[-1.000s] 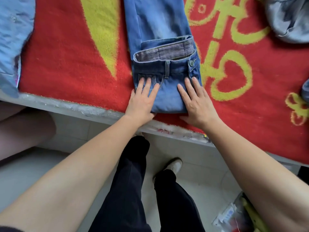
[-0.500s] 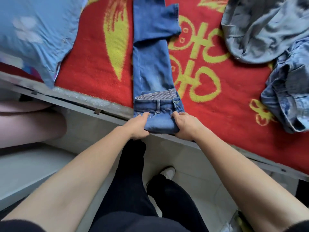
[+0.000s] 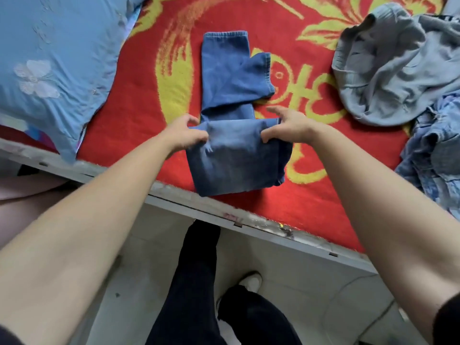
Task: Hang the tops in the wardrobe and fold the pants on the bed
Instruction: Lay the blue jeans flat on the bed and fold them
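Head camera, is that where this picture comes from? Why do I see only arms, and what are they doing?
Yes. The camera sits on a person's head and looks down, so you see their arms, black trousers and white shoe. No machine, just two bare hands. The left hand and right hand each pinch a side of the blue jeans, partly folded on the red blanket. A blue pillow lies on the left; a grey garment and pale denim clothes lie crumpled on the right.
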`<state>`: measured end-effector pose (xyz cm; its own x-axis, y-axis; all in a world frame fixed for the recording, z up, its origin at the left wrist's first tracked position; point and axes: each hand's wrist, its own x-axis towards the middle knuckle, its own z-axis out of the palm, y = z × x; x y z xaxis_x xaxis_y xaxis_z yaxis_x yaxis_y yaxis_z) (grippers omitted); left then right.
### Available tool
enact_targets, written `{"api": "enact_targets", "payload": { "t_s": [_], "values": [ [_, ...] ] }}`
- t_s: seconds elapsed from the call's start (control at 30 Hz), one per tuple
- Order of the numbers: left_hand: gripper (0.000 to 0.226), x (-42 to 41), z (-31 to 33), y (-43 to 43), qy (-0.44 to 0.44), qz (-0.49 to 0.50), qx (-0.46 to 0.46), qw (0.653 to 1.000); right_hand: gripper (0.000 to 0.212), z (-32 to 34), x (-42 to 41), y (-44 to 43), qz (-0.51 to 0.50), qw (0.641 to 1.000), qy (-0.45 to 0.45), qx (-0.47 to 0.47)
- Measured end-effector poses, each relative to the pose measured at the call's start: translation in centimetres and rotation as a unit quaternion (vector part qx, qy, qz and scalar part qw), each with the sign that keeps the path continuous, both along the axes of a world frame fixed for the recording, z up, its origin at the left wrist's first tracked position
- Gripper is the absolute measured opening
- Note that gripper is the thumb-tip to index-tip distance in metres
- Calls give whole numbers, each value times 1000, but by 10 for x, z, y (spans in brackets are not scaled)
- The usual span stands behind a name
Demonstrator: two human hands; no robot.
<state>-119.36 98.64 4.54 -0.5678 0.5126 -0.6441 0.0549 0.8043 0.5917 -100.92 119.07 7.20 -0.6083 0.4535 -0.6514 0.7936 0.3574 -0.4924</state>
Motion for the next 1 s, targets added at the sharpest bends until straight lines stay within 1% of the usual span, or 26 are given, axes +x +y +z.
{"api": "enact_targets", "payload": {
  "t_s": [0.03, 0.07, 0.1, 0.13, 0.17, 0.23, 0.27, 0.3, 0.33, 0.4, 0.47, 0.57, 0.63, 0.7, 0.73, 0.77, 0.8, 0.83, 0.87, 0.9, 0.93, 1.0],
  "values": [
    [57, -14, -12, 9, 81, 10, -17, 996, 90, -13, -12, 9, -37, 998, 13, 42],
    [57, -23, -24, 16, 157, -4, -37, 987, 88, -28, -23, 14, -49, 993, 17, 102],
    [57, -26, -36, 21, 205, -35, -50, 977, 84, -44, -30, 15, -39, 986, 14, 160],
    [57, -25, -47, 25, 221, -76, -52, 971, 79, -60, -37, 12, -13, 979, 8, 202],
    [59, -21, -58, 27, 214, -120, -51, 968, 76, -74, -41, 5, 28, 974, -4, 225],
    [62, -11, -81, 26, 175, -189, -56, 965, 71, -102, -43, -13, 117, 965, -38, 233],
    [63, -5, -91, 24, 165, -204, -66, 963, 70, -114, -41, -22, 144, 960, -55, 235],
    [64, -1, -100, 20, 173, -211, -78, 959, 70, -124, -40, -29, 157, 956, -64, 241],
    [64, 2, -108, 17, 206, -222, -90, 949, 70, -133, -38, -34, 158, 954, -66, 247],
    [67, 4, -123, 14, 288, -273, -109, 912, 72, -147, -38, -37, 153, 954, -74, 248],
    [68, 1, -139, 14, 315, -317, -119, 887, 73, -161, -41, -36, 152, 956, -82, 238],
    [69, -7, -156, 23, 302, -335, -132, 883, 72, -177, -47, -29, 150, 961, -104, 207],
    [69, -11, -154, 29, 292, -343, -132, 883, 71, -175, -52, -24, 151, 964, -112, 186],
    [69, -13, -145, 30, 283, -344, -123, 887, 70, -159, -52, -18, 150, 966, -87, 189],
    [66, -16, -140, 31, 285, -333, -111, 892, 66, -153, -52, -12, 137, 968, -54, 204],
    [59, -19, -133, 34, 294, -312, -90, 899, 59, -145, -53, -5, 101, 971, -9, 216],
    [48, -23, -127, 39, 310, -278, -61, 907, 49, -138, -57, 5, 30, 974, 39, 219],
    [37, -26, -123, 44, 333, -237, -36, 912, 41, -135, -64, 16, -66, 973, 79, 207],
    [30, -30, -120, 52, 356, -200, -18, 913, 39, -134, -72, 29, -164, 963, 106, 184],
    [28, -34, -115, 62, 372, -169, -4, 913, 42, -133, -81, 43, -244, 949, 115, 164],
    [28, -37, -112, 73, 383, -149, 8, 911, 50, -133, -91, 58, -300, 937, 104, 148],
    [34, -43, -108, 99, 393, -149, 36, 907, 71, -134, -107, 86, -364, 925, 70, 86]
  ]
}}
